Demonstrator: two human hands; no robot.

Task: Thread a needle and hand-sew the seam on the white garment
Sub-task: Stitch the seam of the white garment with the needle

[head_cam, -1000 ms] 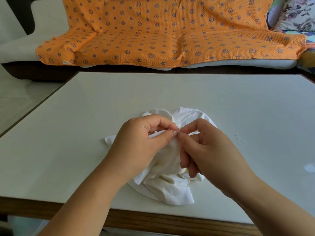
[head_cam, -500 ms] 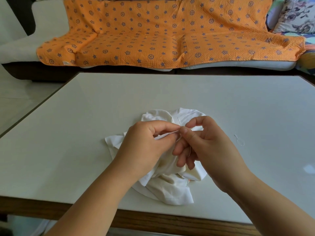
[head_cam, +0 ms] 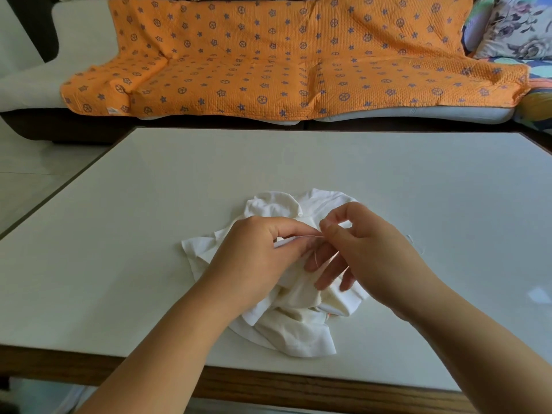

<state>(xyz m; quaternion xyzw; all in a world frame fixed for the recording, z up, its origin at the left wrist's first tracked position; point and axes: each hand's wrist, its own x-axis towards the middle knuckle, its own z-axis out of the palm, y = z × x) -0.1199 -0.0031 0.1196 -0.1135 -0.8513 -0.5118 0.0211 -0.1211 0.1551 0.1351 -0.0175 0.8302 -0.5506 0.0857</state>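
Garment (head_cam: 292,324) lies bunched on the table (head_cam: 134,249), centre, close to the near wooden edge. Left hand (head_cam: 254,258) pinches a fold of it between thumb and forefinger. Right hand (head_cam: 373,252), fingertips meeting the left's, pinches a fine thread (head_cam: 316,258) at that fold; the needle is too thin to confirm.

Judgement: stitching is in hand, seam unfinished. The next move calls for drawing the thread through, up and rightward, with the fold held taut.

Room: the table extends well left, right and far of the work. A thread scrap (head_cam: 413,240) lies just right. Blanket (head_cam: 268,70) is far off and no obstruction.
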